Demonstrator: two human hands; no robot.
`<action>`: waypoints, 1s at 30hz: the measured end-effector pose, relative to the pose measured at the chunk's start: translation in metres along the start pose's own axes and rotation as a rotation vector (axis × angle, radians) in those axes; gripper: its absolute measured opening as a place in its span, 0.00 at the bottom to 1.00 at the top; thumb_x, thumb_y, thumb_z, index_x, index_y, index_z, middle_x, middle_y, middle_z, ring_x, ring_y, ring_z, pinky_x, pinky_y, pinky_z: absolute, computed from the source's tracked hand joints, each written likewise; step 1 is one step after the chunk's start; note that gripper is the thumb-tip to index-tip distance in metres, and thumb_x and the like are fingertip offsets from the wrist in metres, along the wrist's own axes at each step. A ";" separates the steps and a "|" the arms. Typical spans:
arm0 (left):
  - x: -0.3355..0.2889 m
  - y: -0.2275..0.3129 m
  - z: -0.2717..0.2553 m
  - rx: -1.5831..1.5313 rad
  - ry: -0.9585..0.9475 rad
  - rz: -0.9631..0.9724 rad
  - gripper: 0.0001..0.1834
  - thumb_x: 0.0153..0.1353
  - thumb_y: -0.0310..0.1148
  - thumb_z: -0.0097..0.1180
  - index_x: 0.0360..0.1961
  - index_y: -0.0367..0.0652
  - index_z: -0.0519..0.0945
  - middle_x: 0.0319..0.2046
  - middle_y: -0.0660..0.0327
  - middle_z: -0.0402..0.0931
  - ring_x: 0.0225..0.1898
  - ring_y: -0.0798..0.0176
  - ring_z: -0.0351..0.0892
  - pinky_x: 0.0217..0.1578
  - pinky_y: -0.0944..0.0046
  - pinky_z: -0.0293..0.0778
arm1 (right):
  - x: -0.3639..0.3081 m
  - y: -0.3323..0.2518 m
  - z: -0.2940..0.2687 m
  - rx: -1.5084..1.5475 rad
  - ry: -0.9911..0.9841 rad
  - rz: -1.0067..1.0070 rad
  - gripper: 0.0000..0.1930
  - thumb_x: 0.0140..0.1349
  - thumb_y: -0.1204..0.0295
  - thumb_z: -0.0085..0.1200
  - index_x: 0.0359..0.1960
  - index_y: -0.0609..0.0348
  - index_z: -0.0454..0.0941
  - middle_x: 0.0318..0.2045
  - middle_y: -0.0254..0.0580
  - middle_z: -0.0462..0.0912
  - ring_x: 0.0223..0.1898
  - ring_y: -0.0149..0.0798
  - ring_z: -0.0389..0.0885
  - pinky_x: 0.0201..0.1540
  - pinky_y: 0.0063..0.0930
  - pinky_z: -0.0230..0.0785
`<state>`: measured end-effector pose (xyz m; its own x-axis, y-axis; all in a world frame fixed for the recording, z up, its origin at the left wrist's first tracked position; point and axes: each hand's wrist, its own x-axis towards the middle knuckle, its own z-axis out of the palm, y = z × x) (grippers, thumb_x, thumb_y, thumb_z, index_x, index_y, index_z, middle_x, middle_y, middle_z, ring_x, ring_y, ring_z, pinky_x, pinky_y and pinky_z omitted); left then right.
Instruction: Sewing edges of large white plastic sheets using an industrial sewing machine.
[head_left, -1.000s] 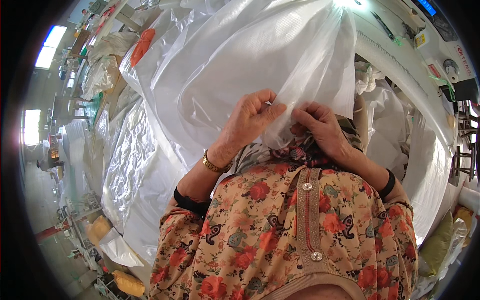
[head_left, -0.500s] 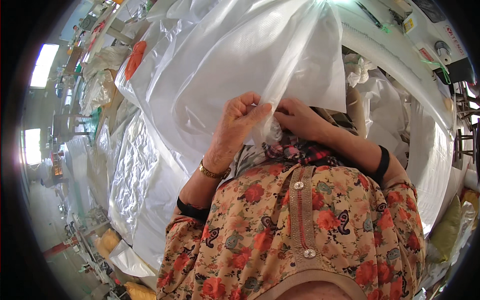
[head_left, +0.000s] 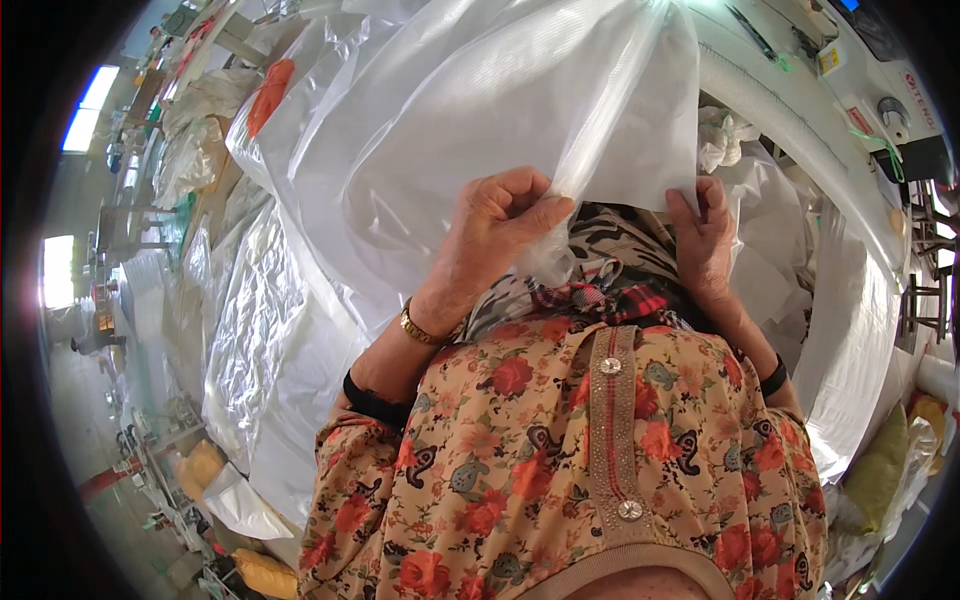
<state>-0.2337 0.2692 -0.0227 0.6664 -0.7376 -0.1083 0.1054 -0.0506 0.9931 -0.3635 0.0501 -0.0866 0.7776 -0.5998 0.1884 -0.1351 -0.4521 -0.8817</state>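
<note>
A large translucent white plastic sheet spreads away from my lap and narrows into a bunched fold toward the far side. My left hand, with a gold watch on its wrist, is closed on that fold, and a crumpled end hangs below the fingers. To the right, my right hand has its thumb and fingers pinched at the sheet's near right corner. Between the hands, camouflage cloth and a tied plaid cloth show over my lap.
A white machine body stands at the far right, with a thin dark tool near it. More plastic sheeting lies in heaps on the left, and an orange cloth-like piece rests at the far left. A green cushion-like bundle is low on the right.
My right hand has moved right, away from my left hand, to the sheet's corner. My left hand keeps its grip on the fold and has shifted slightly right.
</note>
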 end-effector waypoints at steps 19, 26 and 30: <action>0.002 0.010 0.020 -0.132 -0.216 -0.066 0.26 0.63 0.27 0.51 0.62 0.32 0.66 0.37 0.66 0.78 0.32 0.79 0.75 0.31 0.77 0.73 | 0.025 -0.067 0.017 -0.304 -0.063 -0.767 0.14 0.49 0.80 0.60 0.40 0.57 0.78 0.32 0.40 0.75 0.33 0.44 0.75 0.35 0.35 0.69; 0.024 0.000 0.022 -0.227 -0.094 0.002 0.17 0.67 0.36 0.52 0.49 0.35 0.75 0.33 0.69 0.77 0.31 0.80 0.73 0.30 0.79 0.70 | 0.023 -0.074 0.022 -0.416 -0.050 -0.904 0.16 0.45 0.80 0.60 0.38 0.59 0.78 0.33 0.40 0.74 0.33 0.44 0.76 0.35 0.35 0.69; 0.043 -0.008 0.021 -0.283 -0.028 -0.077 0.13 0.66 0.39 0.54 0.39 0.38 0.78 0.28 0.71 0.75 0.27 0.80 0.70 0.26 0.79 0.66 | 0.032 -0.069 0.020 -0.475 -0.177 -0.945 0.15 0.45 0.80 0.59 0.39 0.63 0.78 0.37 0.43 0.75 0.36 0.46 0.77 0.39 0.36 0.72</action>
<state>-0.2215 0.2242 -0.0343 0.6280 -0.7577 -0.1775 0.3590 0.0796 0.9299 -0.3167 0.0756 -0.0283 0.7650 0.2150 0.6070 0.3727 -0.9165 -0.1451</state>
